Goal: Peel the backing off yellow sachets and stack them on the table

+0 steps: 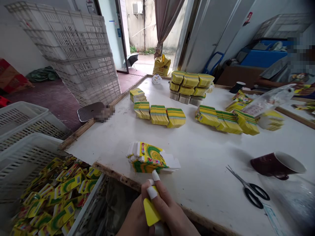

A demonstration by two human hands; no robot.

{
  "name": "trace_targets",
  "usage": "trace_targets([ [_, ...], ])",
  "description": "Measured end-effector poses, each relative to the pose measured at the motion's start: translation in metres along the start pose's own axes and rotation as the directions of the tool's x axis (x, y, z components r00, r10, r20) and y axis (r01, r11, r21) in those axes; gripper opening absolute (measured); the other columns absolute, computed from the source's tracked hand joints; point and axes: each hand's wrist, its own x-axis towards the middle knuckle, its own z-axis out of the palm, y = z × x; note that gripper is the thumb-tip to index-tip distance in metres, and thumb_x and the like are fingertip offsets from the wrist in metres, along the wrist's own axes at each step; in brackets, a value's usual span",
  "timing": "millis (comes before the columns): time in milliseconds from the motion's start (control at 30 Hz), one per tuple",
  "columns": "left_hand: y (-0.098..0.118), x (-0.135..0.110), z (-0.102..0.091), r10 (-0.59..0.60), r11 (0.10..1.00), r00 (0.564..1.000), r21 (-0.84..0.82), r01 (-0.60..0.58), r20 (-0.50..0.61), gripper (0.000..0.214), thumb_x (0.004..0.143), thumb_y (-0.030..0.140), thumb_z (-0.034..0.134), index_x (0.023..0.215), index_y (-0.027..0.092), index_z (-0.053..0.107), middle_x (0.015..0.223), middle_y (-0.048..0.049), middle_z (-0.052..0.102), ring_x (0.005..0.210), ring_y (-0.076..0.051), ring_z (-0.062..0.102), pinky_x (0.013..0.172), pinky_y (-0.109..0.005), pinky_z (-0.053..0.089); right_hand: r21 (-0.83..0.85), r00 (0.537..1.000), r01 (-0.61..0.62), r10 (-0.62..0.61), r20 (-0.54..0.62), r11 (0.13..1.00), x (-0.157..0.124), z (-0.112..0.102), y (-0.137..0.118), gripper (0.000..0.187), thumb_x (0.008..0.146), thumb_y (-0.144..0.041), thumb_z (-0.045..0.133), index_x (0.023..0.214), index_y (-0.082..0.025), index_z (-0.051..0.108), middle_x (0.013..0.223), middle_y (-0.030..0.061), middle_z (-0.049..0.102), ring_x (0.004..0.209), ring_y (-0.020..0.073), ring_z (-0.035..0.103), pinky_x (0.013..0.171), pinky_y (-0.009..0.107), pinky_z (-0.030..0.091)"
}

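Both my hands meet low in the middle of the view, at the table's near edge. Between them is a small yellow carton, partly covered by fingers. My left hand closes round it from the left. My right hand presses on it from the right, with white tape on its fingertips. Just beyond my fingers, a pile of flat printed cartons in yellow and green lies fanned on the white table. At lower left, a white crate holds many yellow cartons.
Bundled flat cartons stand in rows and in a stack farther back. Scissors and a dark mug lie at right near clear plastic. Tall white crates rise at left. Another person sits far right.
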Motion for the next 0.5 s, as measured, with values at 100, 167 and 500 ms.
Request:
trace_targets([
  [100,0.005,-0.003,0.005,-0.053,0.988,0.984,0.131,0.075,-0.168,0.057,0.078,0.027,0.057,0.13,0.023,0.035,0.118,-0.0151,0.059,0.107,-0.03,0.062,0.088,-0.042,0.053,-0.065,0.999,0.034,-0.036,-0.028,0.997,0.003,-0.007,0.0,0.047,0.1,-0.028,0.042,0.145,-0.039,0.038,0.151,0.0034,0.042,0.135,0.0238,0.044,0.107,0.035,0.041],
  [167,0.014,-0.001,-0.002,-0.075,0.972,0.977,0.206,0.117,-0.202,0.061,0.072,0.021,0.059,0.13,0.021,0.037,0.126,-0.0169,0.055,0.116,-0.032,0.056,0.095,-0.048,0.049,-0.083,0.998,0.028,-0.033,-0.061,0.996,0.007,-0.016,-0.003,0.049,0.099,-0.021,0.041,0.145,-0.038,0.039,0.152,0.0049,0.041,0.134,0.0233,0.046,0.106,0.034,0.043],
  [500,0.05,0.023,-0.054,-0.222,0.924,0.972,0.335,0.185,0.076,0.062,0.061,0.026,0.073,0.119,0.021,0.049,0.105,-0.0091,0.072,0.094,-0.028,0.069,0.081,-0.037,0.056,-0.263,0.979,0.028,0.026,0.201,0.964,0.018,-0.048,-0.02,0.025,0.091,-0.027,0.061,0.114,-0.023,0.067,0.139,0.0178,0.053,0.11,0.0282,0.066,0.087,0.032,0.055],
])
